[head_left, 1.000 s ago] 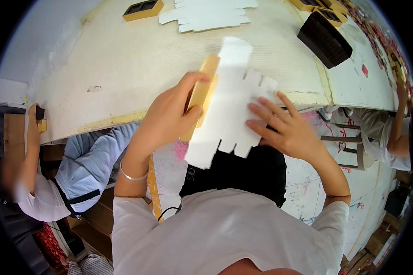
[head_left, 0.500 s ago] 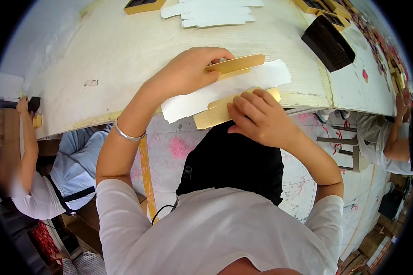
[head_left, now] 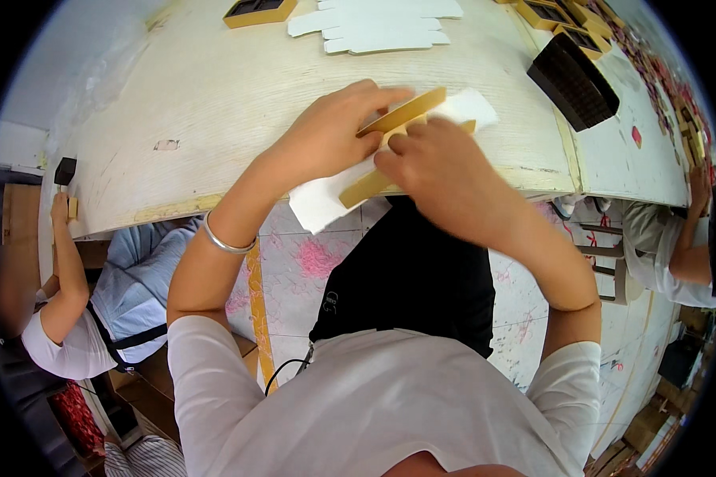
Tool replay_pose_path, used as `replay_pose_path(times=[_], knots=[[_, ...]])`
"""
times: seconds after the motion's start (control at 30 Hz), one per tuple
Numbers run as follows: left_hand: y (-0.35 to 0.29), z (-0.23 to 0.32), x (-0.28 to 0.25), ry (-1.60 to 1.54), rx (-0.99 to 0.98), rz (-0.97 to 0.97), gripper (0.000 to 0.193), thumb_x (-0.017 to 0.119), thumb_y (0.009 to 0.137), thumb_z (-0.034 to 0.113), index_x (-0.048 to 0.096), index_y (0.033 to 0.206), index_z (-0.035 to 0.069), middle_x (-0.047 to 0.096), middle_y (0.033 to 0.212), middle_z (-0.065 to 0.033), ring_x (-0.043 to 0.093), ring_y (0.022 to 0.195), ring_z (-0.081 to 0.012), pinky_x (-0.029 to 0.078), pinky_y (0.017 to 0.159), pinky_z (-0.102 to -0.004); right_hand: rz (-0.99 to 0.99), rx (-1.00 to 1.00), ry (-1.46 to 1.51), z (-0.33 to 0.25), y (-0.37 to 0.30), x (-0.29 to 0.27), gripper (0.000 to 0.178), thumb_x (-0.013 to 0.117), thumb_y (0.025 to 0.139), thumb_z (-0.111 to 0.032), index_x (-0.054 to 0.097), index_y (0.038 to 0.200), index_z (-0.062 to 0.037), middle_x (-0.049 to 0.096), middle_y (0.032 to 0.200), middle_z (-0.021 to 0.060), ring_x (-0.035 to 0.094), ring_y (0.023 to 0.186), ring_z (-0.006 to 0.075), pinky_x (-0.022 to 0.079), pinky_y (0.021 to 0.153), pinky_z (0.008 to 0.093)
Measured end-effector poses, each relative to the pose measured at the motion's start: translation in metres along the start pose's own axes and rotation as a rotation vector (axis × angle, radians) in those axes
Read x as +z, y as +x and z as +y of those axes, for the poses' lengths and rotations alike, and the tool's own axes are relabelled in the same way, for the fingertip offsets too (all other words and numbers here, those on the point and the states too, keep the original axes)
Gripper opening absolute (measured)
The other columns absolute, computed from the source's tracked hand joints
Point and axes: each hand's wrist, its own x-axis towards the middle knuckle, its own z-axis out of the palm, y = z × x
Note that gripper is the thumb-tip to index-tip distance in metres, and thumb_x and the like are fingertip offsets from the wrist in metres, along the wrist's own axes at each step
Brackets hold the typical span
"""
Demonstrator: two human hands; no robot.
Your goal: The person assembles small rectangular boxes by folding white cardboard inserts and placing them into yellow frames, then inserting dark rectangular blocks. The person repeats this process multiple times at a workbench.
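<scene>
In front of me, along the table's near edge, lies a cardboard box blank [head_left: 314, 203], white on its upper face and gold on the folded parts. Its far gold flap [head_left: 410, 111] stands up, pinched between the thumb and fingers of my left hand [head_left: 322, 131]. My right hand [head_left: 449, 171], slightly blurred, has curled fingers at the middle of the blank, over the near gold flap [head_left: 363, 188], which is folded up too. My right fingertips are partly hidden behind the knuckles. One end of the blank juts past the table edge.
A flat white box blank [head_left: 382, 25] lies farther back, beside a gold box with a dark insert [head_left: 260, 11]. At the far right are a dark brown tray stack [head_left: 574, 81] and several gold boxes [head_left: 542, 13]. People work at left [head_left: 64, 334] and right [head_left: 688, 238].
My right hand has moved up and left, onto the middle of the blank, close to my left hand. Both gold flaps are tilted more steeply, and the blank has turned slightly.
</scene>
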Motion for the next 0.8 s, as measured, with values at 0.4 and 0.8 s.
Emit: replay_pose_path(times=[0.4,0.8], knots=[[-0.02,0.023,0.013,-0.227,0.241,-0.15,0.033,0.075,0.072,0.014,0.063,0.101,0.007,0.053,0.121,-0.0108,0.056,0.101,-0.0275,0.046,0.086,-0.0349,0.36,0.263,0.868,0.015,-0.065,0.032,0.014,0.069,0.073,0.001,0.054,0.075,0.0006,0.051,0.083,0.0118,0.052,0.07,0.0269,0.044,0.061,0.0337],[-0.015,0.038,0.048,-0.08,0.219,0.181,0.024,0.079,0.068,0.022,0.06,0.076,0.008,0.056,0.066,-0.0019,0.053,0.066,-0.021,0.043,0.058,-0.0332,0.1,0.362,0.894,0.018,-0.056,0.009,0.023,0.069,0.073,0.003,0.052,0.088,-0.0008,0.054,0.094,0.0123,0.055,0.077,0.0268,0.047,0.067,0.0334]])
